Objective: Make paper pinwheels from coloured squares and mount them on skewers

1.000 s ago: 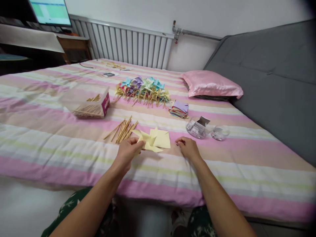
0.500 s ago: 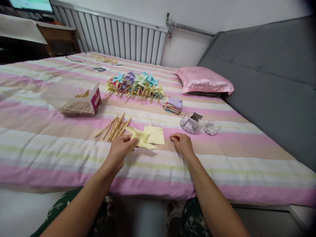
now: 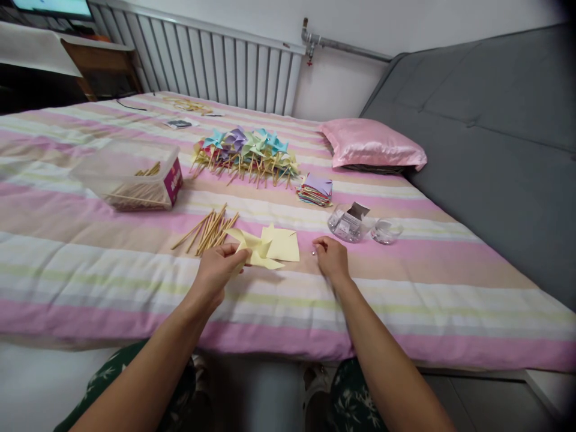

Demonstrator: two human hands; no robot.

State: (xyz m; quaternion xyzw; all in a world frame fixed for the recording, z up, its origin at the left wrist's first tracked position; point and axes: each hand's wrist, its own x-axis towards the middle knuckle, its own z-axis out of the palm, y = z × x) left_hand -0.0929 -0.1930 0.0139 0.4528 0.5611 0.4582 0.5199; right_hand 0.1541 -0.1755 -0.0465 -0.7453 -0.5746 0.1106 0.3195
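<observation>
A pale yellow paper pinwheel (image 3: 258, 247), its corners folded to the middle, is pinched by my left hand (image 3: 221, 264) just above the bedcover. A cut yellow paper square (image 3: 283, 245) lies flat, partly behind it. My right hand (image 3: 332, 257) rests on the cover to the right, fingers closed in a pinch. At its fingertips shows a small shiny pin (image 3: 314, 252); its details are too small to tell. Loose wooden sticks (image 3: 211, 231) lie beyond my left hand. A clear round tub (image 3: 344, 231) of small shiny pieces stands past my right hand, beside its clear lid (image 3: 386, 231).
Finished pinwheels (image 3: 245, 150) on sticks are heaped farther back. Near them sits a stack of coloured paper squares (image 3: 315, 189). A clear plastic box (image 3: 130, 174) of sticks stands left. A pink pillow (image 3: 371, 143) lies by the grey headboard (image 3: 486, 120).
My right hand has turned slightly at the fingertips, and the shiny pin now shows there. My left hand keeps the pinwheel almost still. The view has shifted slightly.
</observation>
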